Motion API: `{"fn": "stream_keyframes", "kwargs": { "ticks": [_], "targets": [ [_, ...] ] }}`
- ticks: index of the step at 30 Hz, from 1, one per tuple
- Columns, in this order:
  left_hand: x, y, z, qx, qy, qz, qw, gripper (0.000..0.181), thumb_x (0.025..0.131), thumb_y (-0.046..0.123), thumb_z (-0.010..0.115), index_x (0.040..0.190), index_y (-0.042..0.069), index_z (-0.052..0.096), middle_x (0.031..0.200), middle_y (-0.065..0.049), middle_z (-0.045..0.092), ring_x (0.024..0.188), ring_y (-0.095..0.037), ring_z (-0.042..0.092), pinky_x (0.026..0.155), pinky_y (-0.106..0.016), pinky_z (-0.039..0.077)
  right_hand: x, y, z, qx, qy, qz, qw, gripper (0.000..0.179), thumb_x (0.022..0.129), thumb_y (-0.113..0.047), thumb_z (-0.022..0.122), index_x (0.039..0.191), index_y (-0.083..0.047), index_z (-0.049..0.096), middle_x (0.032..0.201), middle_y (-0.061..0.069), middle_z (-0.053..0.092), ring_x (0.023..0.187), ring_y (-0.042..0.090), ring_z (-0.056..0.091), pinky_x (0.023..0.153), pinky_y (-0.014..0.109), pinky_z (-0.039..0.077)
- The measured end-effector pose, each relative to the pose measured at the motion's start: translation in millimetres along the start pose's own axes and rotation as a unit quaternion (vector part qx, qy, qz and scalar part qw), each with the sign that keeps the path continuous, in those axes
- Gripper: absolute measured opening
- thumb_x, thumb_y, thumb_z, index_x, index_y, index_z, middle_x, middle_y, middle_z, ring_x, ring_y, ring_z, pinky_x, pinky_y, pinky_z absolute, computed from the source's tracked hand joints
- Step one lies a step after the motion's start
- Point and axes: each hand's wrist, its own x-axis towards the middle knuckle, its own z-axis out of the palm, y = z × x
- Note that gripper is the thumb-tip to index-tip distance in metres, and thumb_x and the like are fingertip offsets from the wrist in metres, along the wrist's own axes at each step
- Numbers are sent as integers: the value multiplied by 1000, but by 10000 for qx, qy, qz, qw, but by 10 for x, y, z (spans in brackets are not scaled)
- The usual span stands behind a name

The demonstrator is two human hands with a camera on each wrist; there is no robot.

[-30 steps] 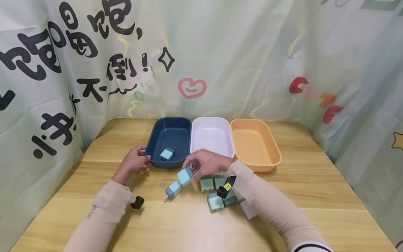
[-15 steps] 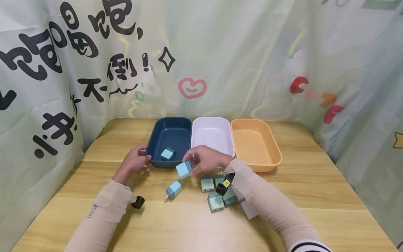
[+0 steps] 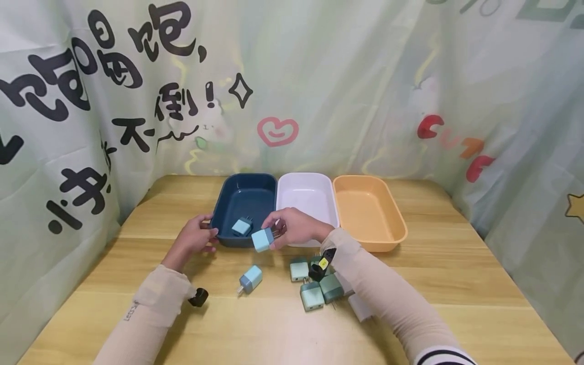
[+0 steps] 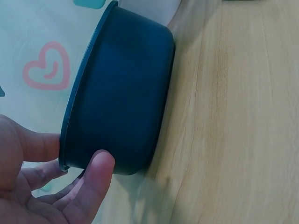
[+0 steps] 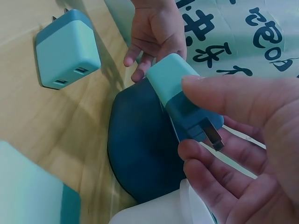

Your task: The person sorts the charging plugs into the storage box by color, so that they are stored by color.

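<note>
My right hand (image 3: 296, 228) pinches a blue charger plug (image 3: 262, 240) between thumb and fingers, its metal prongs turned toward the palm. In the right wrist view the held charger plug (image 5: 180, 88) overlaps the navy tray (image 5: 145, 135). My left hand (image 3: 193, 236) holds the near left corner of that navy tray (image 3: 221, 203). The left wrist view has fingertips at the rim and a fingertip (image 4: 102, 163) against the tray's outer wall. Inside the tray lies one blue charger plug (image 3: 242, 227); another blue charger plug (image 3: 250, 280) lies on the table in front.
A white tray (image 3: 305, 178) and an orange tray (image 3: 397, 223) stand beside the navy one. Several green charger plugs (image 3: 312, 296) and a white one (image 3: 360, 307) lie below my right forearm, which partly hides them. A printed curtain (image 3: 342, 91) hangs behind the wooden table (image 3: 264, 329).
My right hand has moved left and up with the blue charger plug, away from the one on the table and up to the navy tray's near edge. The left hand stays at the tray.
</note>
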Motion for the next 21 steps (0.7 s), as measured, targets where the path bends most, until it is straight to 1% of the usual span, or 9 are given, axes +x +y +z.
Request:
{"fn": "stream_keyframes", "kwargs": {
  "ticks": [4, 9, 17, 21],
  "targets": [
    [11, -14, -7, 41, -5, 47, 10000, 56, 100, 3, 49, 151, 2, 26, 129, -26, 44, 96, -34, 59, 69, -36, 58, 41, 12, -9, 98, 87, -7, 9999, 42, 76, -14, 84, 114, -10, 66, 98, -1, 65, 82, 15, 63, 77, 27, 53],
    [14, -30, -10, -30, -31, 41, 10000, 58, 99, 3, 49, 151, 2, 25, 129, -26, 44, 95, -34, 59, 69, -36, 58, 85, 43, -8, 202, 157, 57, 9997, 43, 76, -14, 85, 114, -10, 65, 99, 0, 65, 82, 15, 64, 78, 28, 53],
    [21, -21, -7, -67, -23, -58, 10000, 58, 99, 3, 50, 152, 4, 25, 130, -25, 43, 97, -35, 58, 68, -37, 58, 159, 87, -14, 499, 366, 124, 9980, 43, 76, -13, 84, 114, -7, 65, 98, 3, 65, 81, 17, 65, 78, 29, 54],
    [28, -25, -8, -76, -31, -60, 9999, 58, 99, 3, 50, 152, 3, 25, 131, -26, 42, 97, -35, 58, 68, -37, 58, 191, 100, -15, 431, 459, 186, 9978, 44, 76, -15, 85, 114, -8, 65, 100, 2, 64, 81, 17, 64, 78, 29, 54]
  ]
}}
